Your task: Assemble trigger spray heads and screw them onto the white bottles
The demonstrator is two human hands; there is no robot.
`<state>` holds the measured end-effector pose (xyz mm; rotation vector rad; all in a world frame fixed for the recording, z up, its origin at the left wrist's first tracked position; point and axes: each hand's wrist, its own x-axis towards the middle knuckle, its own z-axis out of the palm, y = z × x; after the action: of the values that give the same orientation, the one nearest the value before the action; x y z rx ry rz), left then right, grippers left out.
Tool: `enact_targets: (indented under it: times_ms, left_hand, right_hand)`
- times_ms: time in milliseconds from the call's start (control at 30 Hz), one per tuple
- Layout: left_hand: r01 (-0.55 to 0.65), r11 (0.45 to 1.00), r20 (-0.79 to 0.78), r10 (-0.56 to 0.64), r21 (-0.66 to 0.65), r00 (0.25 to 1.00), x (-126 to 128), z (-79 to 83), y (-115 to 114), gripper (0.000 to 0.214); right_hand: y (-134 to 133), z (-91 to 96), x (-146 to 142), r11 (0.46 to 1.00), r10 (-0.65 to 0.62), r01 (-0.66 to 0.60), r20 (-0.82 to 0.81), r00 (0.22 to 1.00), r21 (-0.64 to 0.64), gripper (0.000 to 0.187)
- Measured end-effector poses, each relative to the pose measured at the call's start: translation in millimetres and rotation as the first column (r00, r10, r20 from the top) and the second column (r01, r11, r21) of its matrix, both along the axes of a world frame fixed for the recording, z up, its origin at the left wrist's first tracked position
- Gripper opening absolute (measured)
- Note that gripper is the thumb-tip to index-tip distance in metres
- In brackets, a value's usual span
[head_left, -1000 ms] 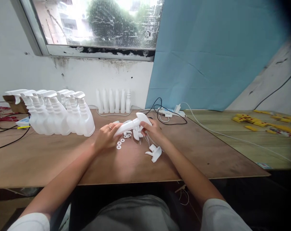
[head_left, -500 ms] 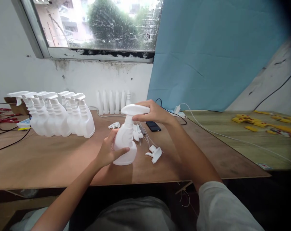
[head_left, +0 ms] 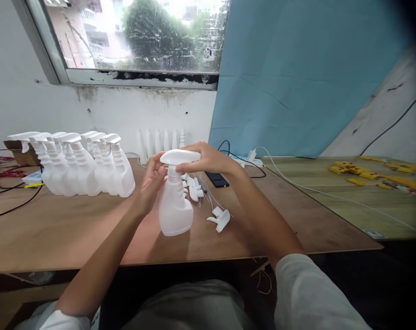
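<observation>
A white spray bottle (head_left: 175,208) stands upright on the counter (head_left: 73,229), centre view. The left hand (head_left: 152,181) pinches its neck from 9 o'clock; the right hand (head_left: 208,159) wraps the trigger head (head_left: 179,156) from 3 o'clock. It looks like light, empty, smooth thin plastic that could tip, so the stiff neck and head seem the best holds.

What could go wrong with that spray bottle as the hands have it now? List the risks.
1. The spray bottle stands upright with both hands high on it, the right hand on the trigger head and the left hand at the neck, so its base might tip or slide.
2. Loose trigger heads lie close beside it; a slip could knock them about.
3. The phone lies just behind and could be struck.
</observation>
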<state>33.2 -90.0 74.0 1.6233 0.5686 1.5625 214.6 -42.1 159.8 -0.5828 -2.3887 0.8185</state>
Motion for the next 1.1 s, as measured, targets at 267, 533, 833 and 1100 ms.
enact_targets:
  times_ms: [267, 533, 833, 1100]
  left_hand:
    - [0.225, 0.966, 0.053, -0.220, -0.130, 0.974, 16.5, -16.0, -11.5, 0.049]
    - [0.265, 0.943, 0.180, -0.231, -0.199, 0.956, 14.6, -11.1, -13.4, 0.041]
    - [-0.132, 0.979, 0.148, 0.155, -0.154, 0.977, 35.2, -24.4, -30.5, 0.050]
    - [-0.424, 0.892, 0.139, 0.444, -0.155, 0.885, 59.1, -34.8, -34.9, 0.039]
  right_hand:
    - [0.1, 5.8, 3.1, 0.998, 0.059, -0.060, 0.057, 0.997, 0.027, 0.028]
    - [5.8, 6.9, -4.2, 0.993, 0.114, -0.112, 0.097, 0.989, -0.031, 0.030]
    - [5.8, -27.2, 1.2, 0.960, -0.010, 0.106, -0.349, 0.937, 0.258, 0.045]
    - [-30.4, -60.0, -2.3, 0.909, -0.165, 0.334, -0.521, 0.837, 0.249, 0.037]
